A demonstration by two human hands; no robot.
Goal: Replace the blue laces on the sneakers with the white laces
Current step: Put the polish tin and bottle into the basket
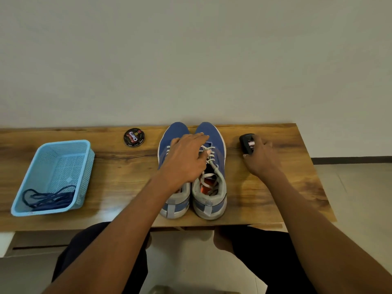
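Leftmost, blue laces lay in a basket on the table, then a polish tin, then white-laced sneakers under the left hand, fingers spread flat, while the right hand gripped a black bottle.

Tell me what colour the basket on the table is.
Light blue, seen clearly in the head view: the basket holds dark blue laces.
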